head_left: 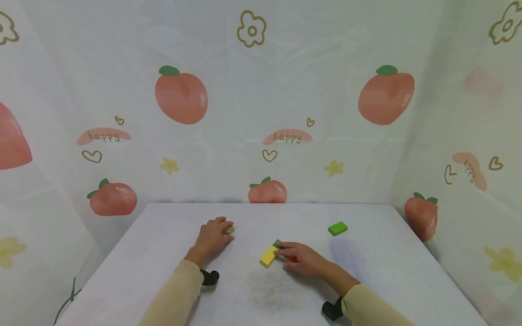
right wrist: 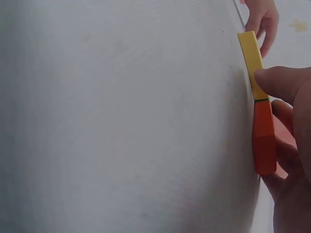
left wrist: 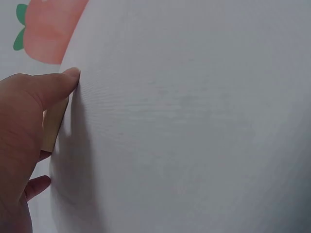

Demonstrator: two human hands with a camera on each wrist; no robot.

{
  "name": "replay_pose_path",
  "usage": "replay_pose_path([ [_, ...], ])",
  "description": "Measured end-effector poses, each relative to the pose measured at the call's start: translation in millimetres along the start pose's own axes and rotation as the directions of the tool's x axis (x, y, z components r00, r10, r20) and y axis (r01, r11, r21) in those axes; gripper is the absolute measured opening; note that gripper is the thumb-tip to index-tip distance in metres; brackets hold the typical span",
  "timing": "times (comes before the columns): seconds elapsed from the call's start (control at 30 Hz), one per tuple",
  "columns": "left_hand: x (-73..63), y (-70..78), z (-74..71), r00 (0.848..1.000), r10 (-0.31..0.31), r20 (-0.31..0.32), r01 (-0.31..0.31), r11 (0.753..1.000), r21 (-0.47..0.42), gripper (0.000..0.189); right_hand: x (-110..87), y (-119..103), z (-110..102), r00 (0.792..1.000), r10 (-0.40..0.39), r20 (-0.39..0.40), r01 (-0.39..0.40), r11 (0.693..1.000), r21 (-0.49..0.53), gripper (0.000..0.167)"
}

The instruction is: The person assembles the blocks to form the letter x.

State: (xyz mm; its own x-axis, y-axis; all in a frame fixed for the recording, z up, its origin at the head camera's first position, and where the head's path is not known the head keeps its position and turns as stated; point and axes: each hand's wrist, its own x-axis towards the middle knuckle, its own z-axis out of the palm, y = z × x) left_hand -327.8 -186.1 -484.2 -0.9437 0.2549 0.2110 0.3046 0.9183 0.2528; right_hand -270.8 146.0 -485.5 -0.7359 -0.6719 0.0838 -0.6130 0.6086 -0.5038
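Observation:
My left hand (head_left: 212, 236), over the left part of the table, holds a tan wooden block (left wrist: 56, 125) between thumb and fingers; the fingers cover most of it. Near the table's middle, my right hand (head_left: 303, 260) has its thumb against a yellow block (head_left: 268, 257) and its fingers curling around the far side. A green block (head_left: 277, 244) lies against the yellow one, partly under a fingertip. In the right wrist view, an orange block (right wrist: 264, 138) lines up end to end with the yellow block; in the head view the right hand hides it.
A light green block (head_left: 338, 228) lies alone at the back right of the white table (head_left: 244, 299). White cloth (head_left: 228, 167) printed with fruit and flowers hangs behind and at both sides. Black wrist-camera mounts (head_left: 332, 309) stick out beside both sleeves.

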Motion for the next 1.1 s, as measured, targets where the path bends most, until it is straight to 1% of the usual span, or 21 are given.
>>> replay_pose_path([
  [0.13,2.5,-2.3,-4.7,0.999,0.041,0.022,-0.042,0.999,0.034,0.045,-0.2,-0.4,-0.2,1.000,0.004,0.001,-0.004,1.000,0.006,0.042],
  [0.23,4.4,-4.2,-6.3,0.998,0.049,0.046,-0.052,0.997,0.060,0.045,0.0,0.3,0.2,1.000,0.005,0.003,-0.005,1.000,0.007,0.042],
  [0.33,6.1,-5.5,-7.8,0.997,0.047,0.068,-0.052,0.996,0.071,0.044,0.6,1.3,0.6,1.000,0.007,0.007,-0.007,1.000,0.005,0.042],
  [0.5,9.3,-6.4,-10.0,0.996,0.040,0.084,-0.046,0.997,0.066,0.041,1.6,1.2,0.4,1.000,0.013,0.007,-0.013,1.000,0.010,0.042],
  [0.67,12.0,-9.8,-6.9,0.995,0.023,0.102,-0.031,0.997,0.077,0.041,1.5,1.0,0.5,0.999,0.030,0.015,-0.031,0.999,0.011,0.042],
  [0.87,12.4,-12.1,-5.3,0.996,0.021,0.091,-0.028,0.997,0.067,0.038,1.1,0.6,0.8,0.999,0.032,0.015,-0.032,1.000,-0.001,0.043],
  [1.03,11.2,-11.3,-6.5,0.996,0.048,0.076,-0.053,0.997,0.062,0.036,0.2,0.2,0.5,1.000,0.016,0.011,-0.017,1.000,0.001,0.043],
  [1.1,10.8,-11.3,-6.0,0.995,0.063,0.076,-0.069,0.995,0.075,0.035,0.1,-0.1,0.4,1.000,0.015,0.012,-0.015,1.000,0.000,0.043],
])
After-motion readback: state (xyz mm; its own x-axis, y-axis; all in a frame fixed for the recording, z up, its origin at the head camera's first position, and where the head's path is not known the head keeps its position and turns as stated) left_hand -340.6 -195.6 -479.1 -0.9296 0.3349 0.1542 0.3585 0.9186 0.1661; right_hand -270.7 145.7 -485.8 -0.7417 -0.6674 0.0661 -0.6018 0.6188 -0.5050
